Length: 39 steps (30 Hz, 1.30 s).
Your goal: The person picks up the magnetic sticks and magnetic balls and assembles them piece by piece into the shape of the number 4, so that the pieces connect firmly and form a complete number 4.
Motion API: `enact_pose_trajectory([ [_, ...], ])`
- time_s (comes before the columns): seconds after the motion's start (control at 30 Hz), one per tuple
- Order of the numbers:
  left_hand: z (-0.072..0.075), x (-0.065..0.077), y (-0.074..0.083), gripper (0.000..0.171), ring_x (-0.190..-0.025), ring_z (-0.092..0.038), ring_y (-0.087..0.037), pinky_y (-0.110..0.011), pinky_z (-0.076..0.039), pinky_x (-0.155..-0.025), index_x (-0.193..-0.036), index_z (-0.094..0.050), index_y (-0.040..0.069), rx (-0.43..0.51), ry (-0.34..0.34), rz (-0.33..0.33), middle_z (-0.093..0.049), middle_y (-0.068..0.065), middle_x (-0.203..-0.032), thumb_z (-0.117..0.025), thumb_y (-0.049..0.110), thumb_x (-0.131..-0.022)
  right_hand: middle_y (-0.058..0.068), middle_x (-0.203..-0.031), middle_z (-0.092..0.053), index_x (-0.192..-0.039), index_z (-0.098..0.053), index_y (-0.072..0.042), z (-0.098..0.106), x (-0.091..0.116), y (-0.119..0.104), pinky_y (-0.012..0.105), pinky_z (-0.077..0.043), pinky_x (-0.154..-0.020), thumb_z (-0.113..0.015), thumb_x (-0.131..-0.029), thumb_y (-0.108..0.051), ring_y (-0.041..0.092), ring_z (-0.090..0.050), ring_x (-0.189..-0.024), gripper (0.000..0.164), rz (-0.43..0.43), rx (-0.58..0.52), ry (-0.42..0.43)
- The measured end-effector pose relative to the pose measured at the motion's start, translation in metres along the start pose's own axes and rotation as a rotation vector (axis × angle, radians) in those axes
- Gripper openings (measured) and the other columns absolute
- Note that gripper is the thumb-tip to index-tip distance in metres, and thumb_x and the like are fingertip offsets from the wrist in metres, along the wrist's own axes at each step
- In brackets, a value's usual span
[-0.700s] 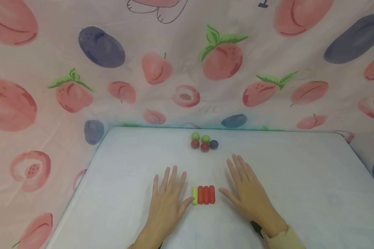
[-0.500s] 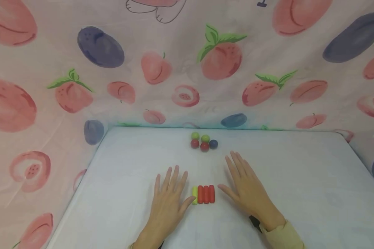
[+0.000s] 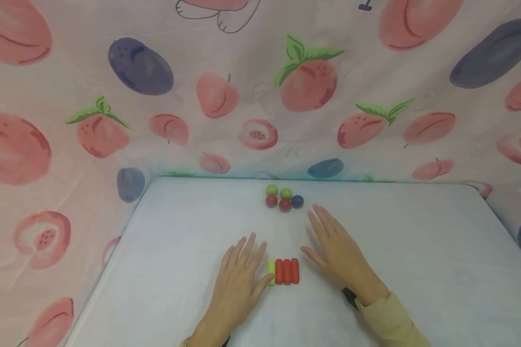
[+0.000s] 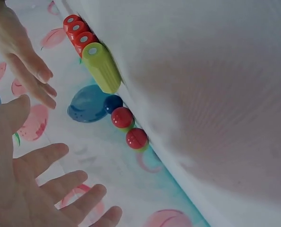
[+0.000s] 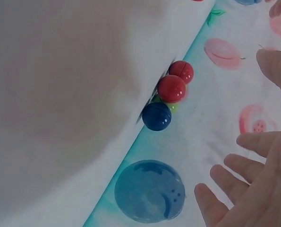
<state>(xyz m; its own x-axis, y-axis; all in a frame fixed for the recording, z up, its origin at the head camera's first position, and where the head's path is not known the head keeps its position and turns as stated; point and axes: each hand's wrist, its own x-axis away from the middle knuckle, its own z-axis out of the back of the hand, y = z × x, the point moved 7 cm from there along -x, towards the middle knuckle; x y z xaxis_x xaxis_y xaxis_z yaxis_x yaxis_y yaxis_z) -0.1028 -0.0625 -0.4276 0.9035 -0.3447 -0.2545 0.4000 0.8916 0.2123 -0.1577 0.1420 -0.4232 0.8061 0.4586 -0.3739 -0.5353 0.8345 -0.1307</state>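
Observation:
In the head view my left hand (image 3: 239, 289) hovers with fingers spread, its thumb overlapping the end of a yellow-green stick (image 3: 271, 266). Three red sticks (image 3: 287, 271) lie side by side against it in a row. To the right of the row is my right hand (image 3: 340, 255), also with its fingers extended and nothing in it. Its fingertips point at a small cluster of balls: two green balls (image 3: 272, 190), two red balls (image 3: 285, 205) and a blue ball (image 3: 297, 201). The left wrist view shows the yellow-green stick (image 4: 101, 68) as ridged, with a pale round spot on its end.
Everything lies on a white table (image 3: 178, 217). Behind it and at its sides hangs a cloth (image 3: 260, 86) printed with peaches and dark blue fruit. A dark band (image 3: 349, 296) shows below the right wrist, by a cream sleeve (image 3: 386, 318).
My right hand has moved forward and left, closer to the balls. The left hand has shifted slightly right and turned a little. Sticks and balls stay where they were.

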Motion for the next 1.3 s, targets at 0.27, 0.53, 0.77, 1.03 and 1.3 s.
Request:
enact_pose_trajectory([
  [0.27, -0.006, -0.002, 0.000, 0.066, -0.138, -0.043, -0.029, -0.050, -0.038, -0.112, -0.146, -0.049, 0.016, 0.050, -0.048, 0.014, -0.045, -0.009, -0.153, -0.063, 0.051, -0.092, 0.018, -0.157, -0.036, -0.151, -0.036, -0.001, -0.004, -0.013, 0.005, 0.047, -0.037, -0.114, -0.072, -0.088, -0.041, 0.032, -0.036, -0.144, 0.083, -0.044, 0.009, -0.053],
  [0.53, -0.011, -0.001, 0.000, 0.065, -0.133, -0.047, -0.028, -0.047, -0.042, -0.109, -0.145, -0.050, 0.013, 0.105, -0.081, 0.033, -0.050, -0.009, -0.148, -0.066, 0.048, -0.092, 0.020, -0.152, -0.041, -0.148, -0.038, 0.003, -0.007, -0.022, 0.008, 0.048, -0.039, -0.112, -0.075, -0.088, -0.035, 0.034, -0.041, -0.140, 0.080, -0.033, -0.039, -0.017],
  [0.77, -0.011, -0.001, 0.002, 0.063, -0.129, -0.052, -0.026, -0.045, -0.046, -0.106, -0.143, -0.052, 0.012, 0.144, -0.081, 0.030, -0.055, -0.008, -0.143, -0.067, 0.046, -0.092, 0.020, -0.152, -0.041, -0.149, -0.036, 0.002, -0.014, -0.030, 0.012, 0.047, -0.040, -0.111, -0.076, -0.087, -0.032, 0.034, -0.041, -0.140, 0.081, -0.061, -0.055, -0.054],
  [1.03, -0.013, -0.004, 0.006, 0.060, -0.123, -0.057, -0.022, -0.042, -0.049, -0.102, -0.140, -0.054, 0.011, 0.167, -0.084, 0.029, -0.061, -0.005, -0.134, -0.071, 0.041, -0.090, 0.022, -0.146, -0.046, -0.146, -0.040, 0.005, -0.020, -0.041, 0.018, 0.047, -0.040, -0.111, -0.076, -0.088, -0.026, 0.034, -0.044, -0.137, 0.075, -0.041, -0.089, -0.036],
  [1.3, -0.017, -0.007, 0.007, 0.058, -0.115, -0.060, -0.019, -0.039, -0.051, -0.098, -0.137, -0.057, 0.012, 0.163, -0.111, 0.046, -0.063, -0.004, -0.128, -0.074, 0.039, -0.088, 0.021, -0.148, -0.044, -0.147, -0.038, 0.004, -0.028, -0.048, 0.025, 0.045, -0.037, -0.114, -0.073, -0.091, -0.026, 0.033, -0.041, -0.140, 0.072, -0.086, -0.118, -0.098],
])
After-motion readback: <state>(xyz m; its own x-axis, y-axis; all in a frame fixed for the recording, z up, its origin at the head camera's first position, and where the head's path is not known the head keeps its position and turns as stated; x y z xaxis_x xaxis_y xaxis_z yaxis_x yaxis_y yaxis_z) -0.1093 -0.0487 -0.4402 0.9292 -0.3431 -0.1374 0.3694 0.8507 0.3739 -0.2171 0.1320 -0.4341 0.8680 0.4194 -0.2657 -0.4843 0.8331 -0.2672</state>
